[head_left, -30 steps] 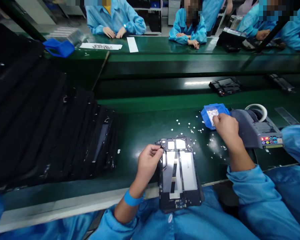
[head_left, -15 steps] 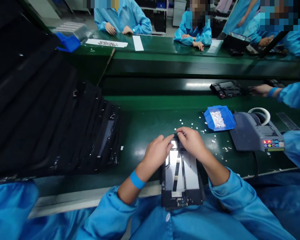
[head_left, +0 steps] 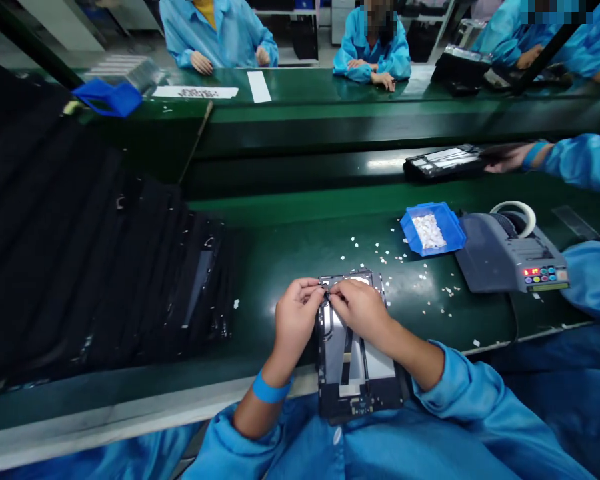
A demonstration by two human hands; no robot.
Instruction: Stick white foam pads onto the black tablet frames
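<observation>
An opened tablet-like device [head_left: 380, 360] with silvery panels and dark strips lies before me, its near end against my blue coat. Over its far left corner, my left hand [head_left: 296, 313] has thumb and fingers pinched together. My right hand [head_left: 359, 307] reaches across the device from the right, fingertips closed at the same spot. Between the two sets of fingertips shows a small dark part [head_left: 327, 294], too small to name. I cannot make out which hand grips it.
Many dark device panels stand in a tilted stack [head_left: 105, 267] at left. Right are a blue bin [head_left: 453, 230] of small white pieces, scattered white bits and a grey tape dispenser [head_left: 505, 257]. A co-worker's hand [head_left: 513, 159] holds another device [head_left: 443, 162]. People sit across the bench.
Both hands have moved from the device's far edge to its far left corner, fingertips now together. At right, the co-worker's device has been lifted and tilted.
</observation>
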